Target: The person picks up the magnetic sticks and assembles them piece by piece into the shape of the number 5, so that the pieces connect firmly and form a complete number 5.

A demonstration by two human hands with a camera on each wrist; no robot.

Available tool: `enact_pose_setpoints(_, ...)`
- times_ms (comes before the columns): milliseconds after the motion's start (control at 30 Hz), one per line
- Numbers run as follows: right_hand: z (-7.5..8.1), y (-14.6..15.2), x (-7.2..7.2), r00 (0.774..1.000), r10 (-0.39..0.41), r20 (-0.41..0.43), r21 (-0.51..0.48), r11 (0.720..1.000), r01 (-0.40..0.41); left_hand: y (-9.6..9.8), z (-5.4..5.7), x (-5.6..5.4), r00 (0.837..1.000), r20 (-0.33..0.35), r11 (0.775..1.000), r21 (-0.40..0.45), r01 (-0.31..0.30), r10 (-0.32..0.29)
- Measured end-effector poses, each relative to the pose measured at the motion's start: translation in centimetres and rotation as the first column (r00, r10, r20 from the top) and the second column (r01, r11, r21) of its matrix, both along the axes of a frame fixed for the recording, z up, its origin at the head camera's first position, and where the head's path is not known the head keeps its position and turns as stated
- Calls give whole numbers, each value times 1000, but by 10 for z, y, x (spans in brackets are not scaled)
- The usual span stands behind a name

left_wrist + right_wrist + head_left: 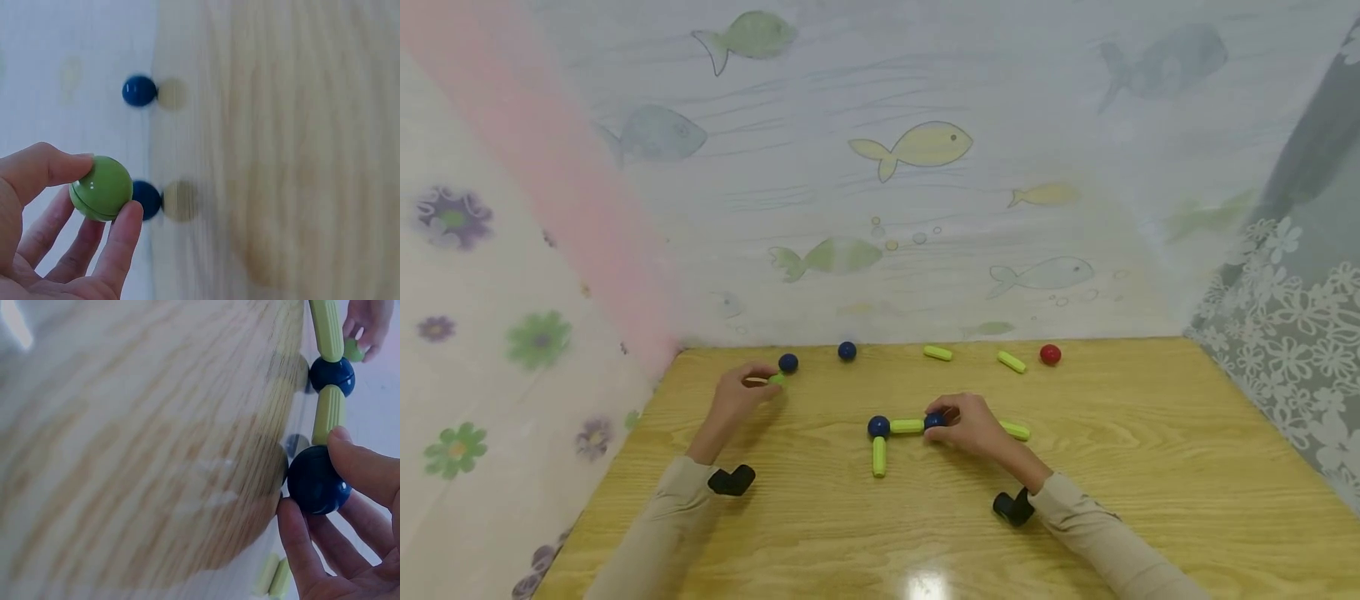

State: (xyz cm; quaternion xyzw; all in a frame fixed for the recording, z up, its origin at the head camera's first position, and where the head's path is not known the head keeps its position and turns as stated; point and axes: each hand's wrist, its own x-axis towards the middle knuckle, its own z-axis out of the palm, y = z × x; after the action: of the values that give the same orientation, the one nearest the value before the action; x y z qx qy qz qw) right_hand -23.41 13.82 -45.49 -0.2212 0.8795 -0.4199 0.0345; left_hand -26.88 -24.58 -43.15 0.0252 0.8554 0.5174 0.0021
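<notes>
My left hand (741, 396) pinches a green ball (103, 189) between thumb and fingers, close by a dark blue ball (787, 363) at the table's back left. My right hand (972, 427) grips another dark blue ball (317, 480) with thumb and fingertips. That ball meets one end of a ribbed yellow-green rod (907, 426). At the rod's other end sits a second blue ball (878, 427), from which another rod (879, 457) points toward the near edge. One more rod (1017, 431) lies right of my right hand, partly hidden by it.
Along the back of the wooden table (850, 533) lie a blue ball (847, 351), two yellow-green rods, one of them (937, 353) near the middle, and a red ball (1050, 355). A fish-patterned sheet (925, 250) hangs right behind the back edge, with patterned cloth at both sides.
</notes>
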Motion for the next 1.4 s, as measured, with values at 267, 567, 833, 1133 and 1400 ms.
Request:
enact_pose_setpoints(267, 0, -1, 0, 1000, 7, 14, 0, 1000, -7, 23, 1, 33, 998, 35, 995, 91, 51, -54)
enact_pose_setpoints(567, 7, -1, 4, 1000, 8, 10, 21, 1000, -8, 53, -4, 67, 992, 64, 988, 115, 101, -109)
enact_pose_setpoints(833, 7, -8, 8, 999, 13, -39, 114, 993, -9, 73, -13, 92, 985, 37, 980, 109, 166, -171)
enact_pose_setpoints(1133, 1, -16, 6, 989, 78, -129, 124, 990, -62, 89, -19, 110, 973, 30, 966, 130, 223, -229)
enact_pose_setpoints(1400, 2, -15, 8, 986, 92, -139, 109, 991, -77, 101, -24, 124, 973, 55, 965, 148, 214, -224)
